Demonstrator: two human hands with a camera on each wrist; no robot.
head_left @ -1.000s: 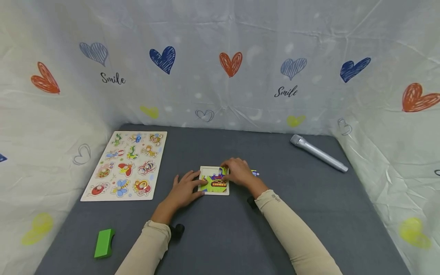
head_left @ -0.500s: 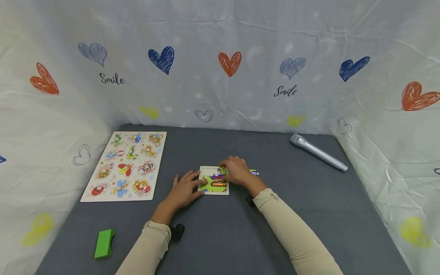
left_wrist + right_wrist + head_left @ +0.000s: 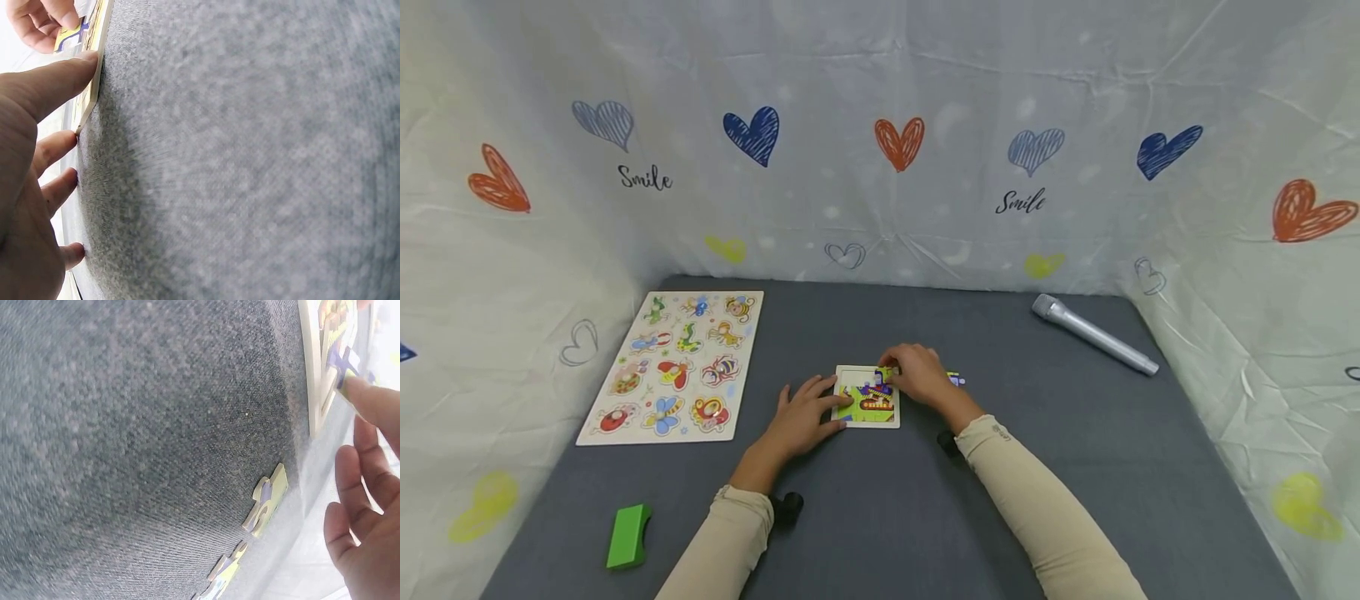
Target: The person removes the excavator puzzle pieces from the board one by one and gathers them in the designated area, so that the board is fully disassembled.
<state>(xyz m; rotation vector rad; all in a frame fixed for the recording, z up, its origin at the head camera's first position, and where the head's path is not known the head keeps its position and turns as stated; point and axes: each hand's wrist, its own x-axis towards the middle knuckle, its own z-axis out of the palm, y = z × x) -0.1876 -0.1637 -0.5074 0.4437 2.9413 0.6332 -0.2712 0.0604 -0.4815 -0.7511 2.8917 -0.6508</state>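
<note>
A small jigsaw puzzle in a pale wooden tray [image 3: 854,374] lies mid-table, its near part filled with a green, purple and red picture. My left hand [image 3: 799,423] rests at the tray's left side, fingers spread, with the thumb along the near edge in the left wrist view. My right hand [image 3: 919,373] pinches a yellow-green and purple puzzle piece [image 3: 345,367] between thumb and fingertips over the tray's far right part. Two loose puzzle pieces, a nearer one [image 3: 270,499] and another [image 3: 225,574], lie on the cloth beside the tray, mostly hidden behind the right hand in the head view.
A large insect puzzle board [image 3: 673,367] lies at the left. A green block [image 3: 627,537] sits near the front left, and a silver microphone [image 3: 1096,335] lies at the back right. Heart-printed sheeting [image 3: 958,225] stands around the grey table [image 3: 865,517].
My right hand has shifted the pinched piece very slightly left over the tray. My left hand stays in place, and the head view has tilted a little.
</note>
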